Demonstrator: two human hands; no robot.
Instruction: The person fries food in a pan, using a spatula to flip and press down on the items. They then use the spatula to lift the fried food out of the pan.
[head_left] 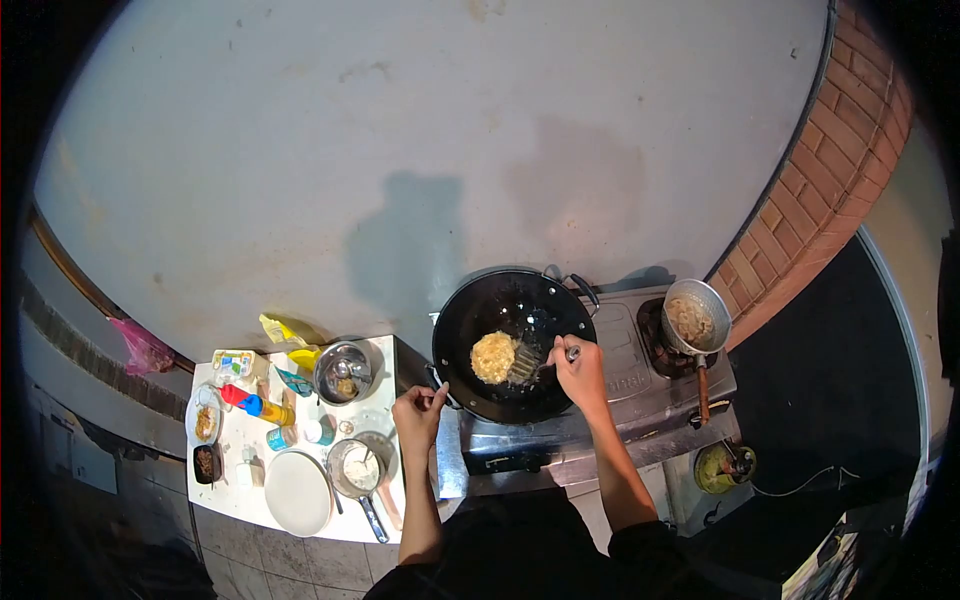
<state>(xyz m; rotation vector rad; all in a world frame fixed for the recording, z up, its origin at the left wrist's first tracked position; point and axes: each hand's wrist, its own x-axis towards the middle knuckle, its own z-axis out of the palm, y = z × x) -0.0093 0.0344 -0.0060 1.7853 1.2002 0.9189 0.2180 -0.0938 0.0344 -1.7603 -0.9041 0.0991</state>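
Observation:
A golden-brown round fritter or omelette (493, 358) lies in the black wok (470, 300) on the stove's left burner. My right hand (580, 368) is closed around the handle of a slotted spatula (523, 364), whose slotted head meets the right edge of the golden round. At the wok's lower left, my left hand (420, 412) has its fingers pinched on the wok's side handle. Oil glistens around the food on the wok's dark bottom. The wok's other handle (585, 291) sticks out at the upper right.
On the right burner stands a small pot (715, 300) with food inside. A white table (235, 500) at left holds a white plate (298, 493), a saucepan (345, 480) of white stuff, a metal bowl (343, 373) and bottles. A grey wall (300, 130) rises behind the stove (622, 330).

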